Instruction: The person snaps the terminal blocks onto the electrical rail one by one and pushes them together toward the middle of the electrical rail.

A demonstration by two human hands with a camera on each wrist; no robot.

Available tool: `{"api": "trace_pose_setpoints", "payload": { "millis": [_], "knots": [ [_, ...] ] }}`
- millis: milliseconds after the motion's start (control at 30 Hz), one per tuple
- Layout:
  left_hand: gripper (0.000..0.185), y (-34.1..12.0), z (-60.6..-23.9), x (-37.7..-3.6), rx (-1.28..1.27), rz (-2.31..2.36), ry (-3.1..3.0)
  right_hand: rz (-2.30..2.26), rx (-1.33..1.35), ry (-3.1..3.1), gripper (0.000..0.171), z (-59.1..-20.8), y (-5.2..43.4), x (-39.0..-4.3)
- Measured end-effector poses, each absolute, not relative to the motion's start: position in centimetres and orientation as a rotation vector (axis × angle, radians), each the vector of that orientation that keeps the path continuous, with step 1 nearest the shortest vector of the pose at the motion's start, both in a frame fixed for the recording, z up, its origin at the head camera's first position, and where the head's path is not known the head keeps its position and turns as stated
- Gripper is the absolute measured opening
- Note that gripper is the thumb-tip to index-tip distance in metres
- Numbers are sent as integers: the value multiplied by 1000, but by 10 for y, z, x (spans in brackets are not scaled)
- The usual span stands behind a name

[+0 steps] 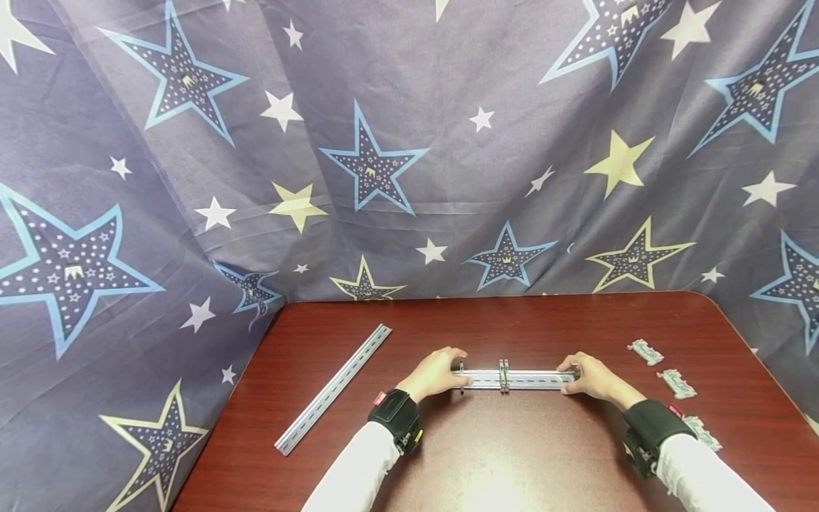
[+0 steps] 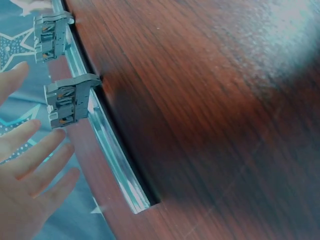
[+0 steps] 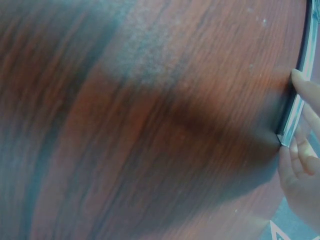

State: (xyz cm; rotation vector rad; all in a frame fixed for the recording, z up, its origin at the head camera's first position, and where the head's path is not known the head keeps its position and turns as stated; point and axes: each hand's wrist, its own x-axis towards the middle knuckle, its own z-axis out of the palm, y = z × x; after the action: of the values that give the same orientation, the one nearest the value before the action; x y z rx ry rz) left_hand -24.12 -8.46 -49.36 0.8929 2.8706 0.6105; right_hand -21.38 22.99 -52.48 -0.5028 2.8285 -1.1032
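Your left hand point(image 1: 436, 372) sits at the left end of the metal rail point(image 1: 531, 379); its fingers point(image 2: 35, 165) are straight and released beside it, gripping nothing. Your right hand point(image 1: 591, 377) pinches the rail's right end between thumb and fingertips point(image 3: 302, 87). Between your hands, two grey clips point(image 1: 504, 375) sit on the rail, which lies on the red-brown table point(image 1: 512, 455). Beyond your right fingers lie loose clips point(image 1: 646, 351); well left of your left fingers lies a second rail point(image 1: 333, 390).

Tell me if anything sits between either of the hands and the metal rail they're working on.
Nothing visible does. The left hand is at one end of the rail and the right hand touches the other end. The two terminal blocks sit mid-rail, between the hands, clear of both.
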Motion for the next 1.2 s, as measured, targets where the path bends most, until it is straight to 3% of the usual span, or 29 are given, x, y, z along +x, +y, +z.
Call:
{"api": "trace_pose_setpoints", "payload": {
  "millis": [1200],
  "knots": [
    [46, -75, -504, -237, 859, 775, 2843, -1124, -495, 2817, 30, -528, 232, -215]
  ]
}}
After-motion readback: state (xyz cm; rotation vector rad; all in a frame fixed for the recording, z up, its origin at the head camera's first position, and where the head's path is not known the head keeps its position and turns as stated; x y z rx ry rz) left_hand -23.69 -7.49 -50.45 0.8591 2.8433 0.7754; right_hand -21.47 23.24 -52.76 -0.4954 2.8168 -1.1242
